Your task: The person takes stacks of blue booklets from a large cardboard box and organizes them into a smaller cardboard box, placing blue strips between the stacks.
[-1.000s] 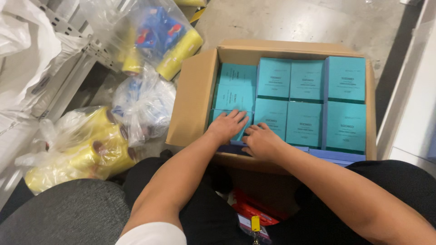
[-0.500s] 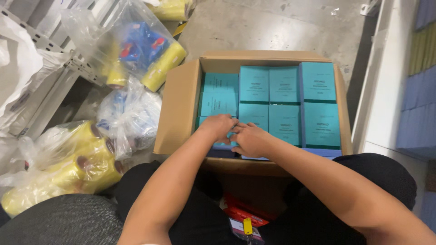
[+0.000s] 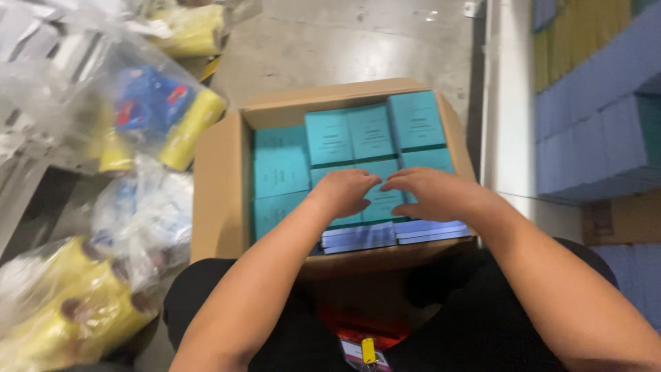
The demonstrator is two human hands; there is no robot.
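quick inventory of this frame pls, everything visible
cardboard box: one, brown, open, centre, at the person's knees
small boxes: about seven tops showing, teal, packed in the cardboard box
flat packs: a few edges, pale purple, near side of the box
plastic bags: several, clear, holding yellow rolls, left on the floor
stacked packs: many, blue, right
left hand: on the teal boxes
right hand: on the teal boxes, beside the left

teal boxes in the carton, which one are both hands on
The front middle teal box: the left hand and right hand rest on it.
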